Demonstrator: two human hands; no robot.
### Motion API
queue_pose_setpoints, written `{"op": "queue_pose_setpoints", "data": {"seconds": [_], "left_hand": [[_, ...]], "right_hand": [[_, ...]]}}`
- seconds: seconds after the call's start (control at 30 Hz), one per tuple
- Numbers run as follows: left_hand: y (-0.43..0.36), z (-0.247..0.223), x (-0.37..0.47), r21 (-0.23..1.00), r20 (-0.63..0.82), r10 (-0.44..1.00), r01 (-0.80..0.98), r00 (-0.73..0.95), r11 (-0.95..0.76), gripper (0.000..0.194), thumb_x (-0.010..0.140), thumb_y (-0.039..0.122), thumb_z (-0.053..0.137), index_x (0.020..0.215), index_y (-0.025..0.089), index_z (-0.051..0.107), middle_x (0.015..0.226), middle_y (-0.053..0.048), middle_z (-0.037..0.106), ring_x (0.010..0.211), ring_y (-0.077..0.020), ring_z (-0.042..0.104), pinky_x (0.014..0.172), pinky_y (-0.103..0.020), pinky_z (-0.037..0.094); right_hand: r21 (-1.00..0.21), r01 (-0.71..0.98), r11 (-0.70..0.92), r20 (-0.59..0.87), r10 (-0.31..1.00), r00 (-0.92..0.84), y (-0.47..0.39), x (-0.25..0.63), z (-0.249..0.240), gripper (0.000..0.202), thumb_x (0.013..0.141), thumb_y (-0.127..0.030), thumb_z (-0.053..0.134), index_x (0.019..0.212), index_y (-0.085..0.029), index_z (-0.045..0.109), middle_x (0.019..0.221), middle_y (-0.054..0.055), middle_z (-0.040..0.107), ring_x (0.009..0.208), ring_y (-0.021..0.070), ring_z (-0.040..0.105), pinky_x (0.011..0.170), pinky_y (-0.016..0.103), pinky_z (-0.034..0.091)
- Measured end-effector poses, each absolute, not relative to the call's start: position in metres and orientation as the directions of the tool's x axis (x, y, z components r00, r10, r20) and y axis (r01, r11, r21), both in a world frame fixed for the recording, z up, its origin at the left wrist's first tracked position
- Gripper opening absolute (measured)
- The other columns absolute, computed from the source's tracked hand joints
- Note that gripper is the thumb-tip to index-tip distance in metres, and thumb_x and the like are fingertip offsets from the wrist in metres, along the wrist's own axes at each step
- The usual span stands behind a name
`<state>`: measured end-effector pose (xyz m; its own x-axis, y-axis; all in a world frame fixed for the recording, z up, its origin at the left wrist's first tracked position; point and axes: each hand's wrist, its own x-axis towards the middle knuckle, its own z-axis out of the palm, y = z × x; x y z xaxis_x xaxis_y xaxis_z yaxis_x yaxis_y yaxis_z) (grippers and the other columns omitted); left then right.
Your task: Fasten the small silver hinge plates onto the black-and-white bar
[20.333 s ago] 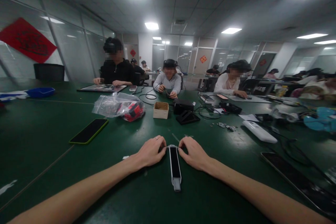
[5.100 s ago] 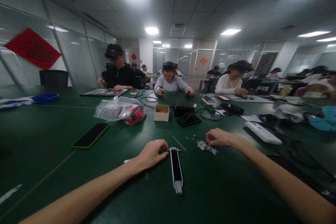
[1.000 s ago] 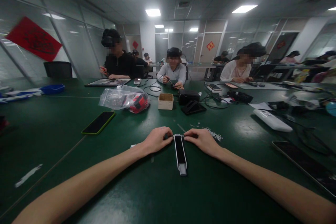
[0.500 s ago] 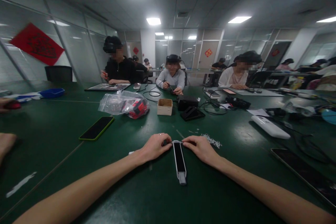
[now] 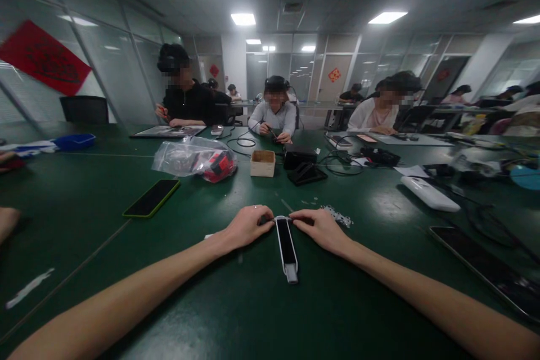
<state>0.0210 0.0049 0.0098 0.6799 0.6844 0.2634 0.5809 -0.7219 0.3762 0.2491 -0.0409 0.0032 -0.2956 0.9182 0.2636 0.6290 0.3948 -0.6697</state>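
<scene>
A long, narrow device (image 5: pixel 287 243) with a black face, a white rim and a pale grey block at its near end lies between my hands on the green table. My left hand (image 5: pixel 250 226) is closed in a pinch at the left corner of its far end. At the right corner, my right hand (image 5: pixel 321 228) pinches in the same way. What the fingertips hold is too small to make out. Just behind my right hand lies a cluster of small silvery parts (image 5: pixel 340 217), partly hidden by it.
A green-edged phone (image 5: pixel 152 198) lies left, near a plastic bag (image 5: pixel 181 158) with red-and-black contents. Ahead are a small open box (image 5: pixel 262 166) and a black stand (image 5: pixel 307 172). Rightward lie a white device (image 5: pixel 430 194) and a dark tablet (image 5: pixel 485 270). Co-workers sit opposite; another person's hand (image 5: pixel 7 222) is far left.
The whole view has shifted slightly, so the table and objects sit a little higher in the picture. Both hands keep their pinch at the device's far end.
</scene>
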Motion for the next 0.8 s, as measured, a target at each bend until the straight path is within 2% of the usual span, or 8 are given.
{"op": "queue_pose_setpoints", "data": {"seconds": [0.17,0.27,0.8], "left_hand": [[0.0069,0.0054,0.0204,0.380,0.293,0.668,0.558,0.684,-0.738,0.010,0.083,0.023,0.059,0.091,0.018,0.062,0.081,0.001,0.063,0.063,-0.0120,0.055,0.056,-0.021,0.039],[0.0082,0.0041,0.0203,0.380,0.301,0.665,0.553,0.684,-0.741,0.009,0.083,0.022,0.059,0.091,0.018,0.062,0.080,0.001,0.063,0.063,-0.0119,0.055,0.057,-0.021,0.040],[0.0051,0.0106,0.0193,0.402,0.279,0.684,0.565,0.674,-0.720,0.012,0.085,0.026,0.060,0.092,0.018,0.065,0.078,0.001,0.065,0.064,-0.0126,0.059,0.059,-0.021,0.043]], "right_hand": [[-0.722,0.602,0.341,0.237,0.940,-0.247,-0.0380,0.2504,-0.0003,0.027,0.083,-0.027,0.057,0.108,-0.019,0.064,0.102,0.005,0.069,0.087,0.0175,0.064,0.074,0.031,0.049],[-0.742,0.593,0.314,0.208,0.948,-0.241,-0.0358,0.2521,-0.0015,0.023,0.082,-0.028,0.059,0.101,-0.017,0.065,0.095,0.004,0.069,0.080,0.0155,0.063,0.069,0.029,0.048],[-0.755,0.581,0.304,0.196,0.950,-0.243,-0.0372,0.2514,0.0045,0.020,0.082,-0.029,0.059,0.097,-0.019,0.069,0.095,0.004,0.070,0.087,0.0176,0.063,0.079,0.032,0.048]]}}
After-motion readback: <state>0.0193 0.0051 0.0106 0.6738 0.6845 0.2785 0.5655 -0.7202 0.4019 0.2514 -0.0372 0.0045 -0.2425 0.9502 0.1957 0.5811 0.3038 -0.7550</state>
